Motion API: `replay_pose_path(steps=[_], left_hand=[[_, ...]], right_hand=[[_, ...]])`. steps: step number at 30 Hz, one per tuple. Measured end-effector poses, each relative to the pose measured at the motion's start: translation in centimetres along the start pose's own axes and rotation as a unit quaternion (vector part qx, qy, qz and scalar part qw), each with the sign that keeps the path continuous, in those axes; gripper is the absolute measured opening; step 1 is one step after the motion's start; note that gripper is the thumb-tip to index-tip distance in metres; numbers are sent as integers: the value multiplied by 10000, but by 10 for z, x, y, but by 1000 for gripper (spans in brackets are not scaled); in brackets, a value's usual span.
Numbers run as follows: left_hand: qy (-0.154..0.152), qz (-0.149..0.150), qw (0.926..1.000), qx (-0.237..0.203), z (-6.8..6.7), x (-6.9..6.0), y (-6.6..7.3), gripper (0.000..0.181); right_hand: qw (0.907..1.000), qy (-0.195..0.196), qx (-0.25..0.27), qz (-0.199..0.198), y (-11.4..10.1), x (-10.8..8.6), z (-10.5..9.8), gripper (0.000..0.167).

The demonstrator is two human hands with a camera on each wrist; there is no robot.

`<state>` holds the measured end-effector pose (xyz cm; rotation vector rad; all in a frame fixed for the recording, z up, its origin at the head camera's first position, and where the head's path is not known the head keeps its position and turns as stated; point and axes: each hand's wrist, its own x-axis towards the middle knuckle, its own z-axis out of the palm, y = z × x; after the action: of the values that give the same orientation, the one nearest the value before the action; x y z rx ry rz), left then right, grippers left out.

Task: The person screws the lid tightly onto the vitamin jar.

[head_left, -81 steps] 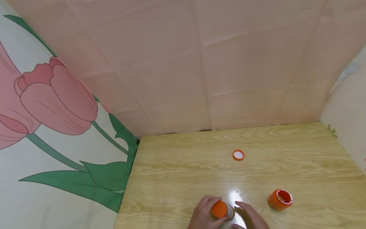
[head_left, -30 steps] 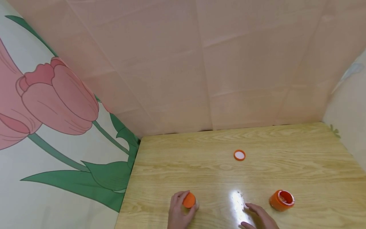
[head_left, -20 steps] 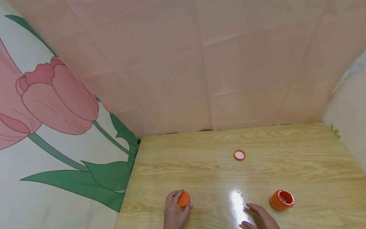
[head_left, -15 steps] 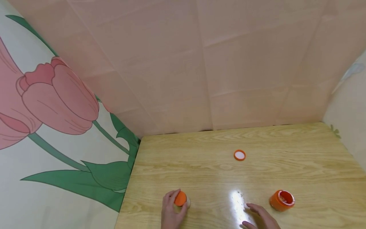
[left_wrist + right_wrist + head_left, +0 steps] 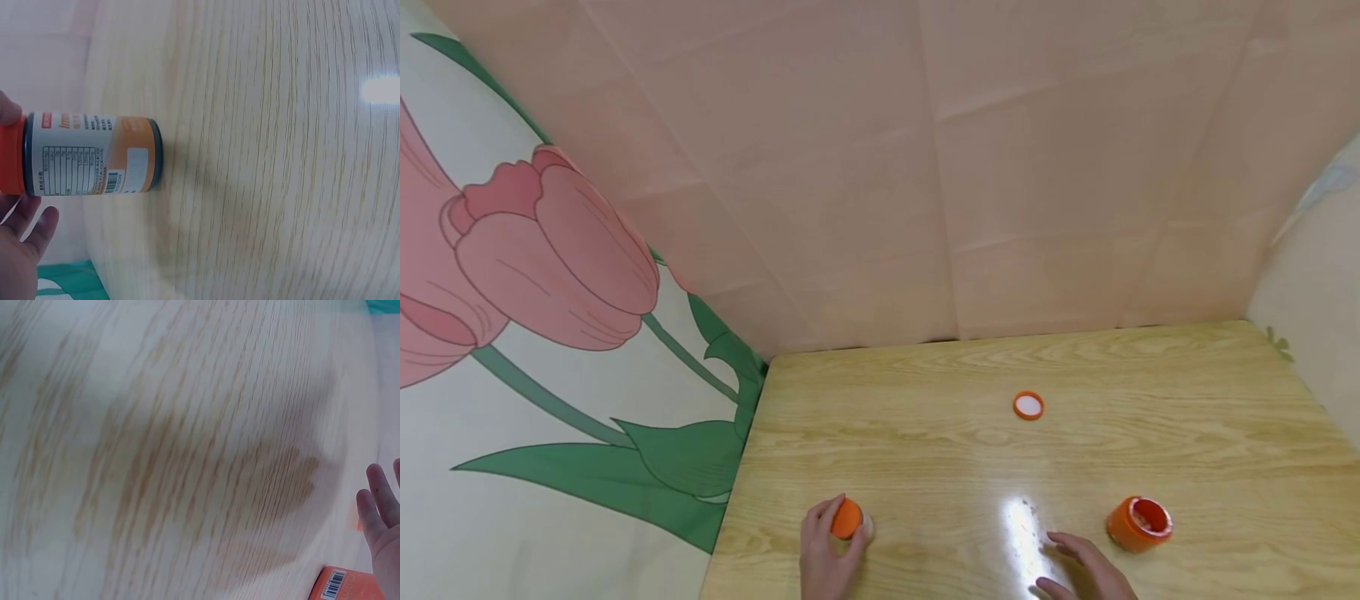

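Note:
My left hand grips the orange lid of a small labelled jar between thumb and fingers, at the table's left front. In the left wrist view the jar's printed label and dark base show, the lid partly under the fingers. Whether the base touches the table I cannot tell. My right hand holds nothing, its fingers spread over the table's front. Right of it stands an orange jar without a lid, its mouth facing up; its barcode side shows in the right wrist view.
An orange-rimmed lid lies with its white inside up, farther back on the wood-grain table. A pinkish sheet hangs behind the table. A tulip-printed cloth borders the left side and a pale one the right.
My left hand has carried the lidded jar leftward from the middle front, away from my right hand. The right hand shifted slightly right, then stayed nearly still. The open jar and loose lid stay put.

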<state>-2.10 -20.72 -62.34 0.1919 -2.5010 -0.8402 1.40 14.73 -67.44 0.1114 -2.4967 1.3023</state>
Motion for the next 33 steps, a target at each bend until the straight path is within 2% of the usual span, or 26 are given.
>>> replay_pose_path(steps=[3, 5, 9, 13, 15, 20, 26, 33], left_hand=[[154, 26, 9999, 45, -3, 1, -2, 54], [194, -70, 9997, 106, -7, 2, -2, 54], [41, -622, 9979, 194, -12, 5, -3, 52], [-152, -1195, 9921, 359, -15, 7, -8, 50], [-104, -1257, 9912, 408, -16, 7, -12, 50], [129, -1104, 9932, 344, -16, 7, -16, 50], [-140, -1574, 9871, 272, -16, 7, -13, 50], [-34, -1710, 9849, 254, -17, 8, -12, 50]], right_hand=[[10000, 50, -5, -78, 1, 0, 0, 67], [9999, 86, 1, -114, 2, 0, 0, 67], [9998, 144, -17, -98, 3, -1, -1, 68], [9999, 113, -122, 18, 1, -1, -2, 66], [9998, 67, -181, 102, -1, -1, -3, 65], [9988, -50, -370, 327, -1, 0, -7, 63], [9981, -65, -446, 425, 0, 0, -7, 62], [9987, 35, -316, 397, 3, -1, -8, 61]])
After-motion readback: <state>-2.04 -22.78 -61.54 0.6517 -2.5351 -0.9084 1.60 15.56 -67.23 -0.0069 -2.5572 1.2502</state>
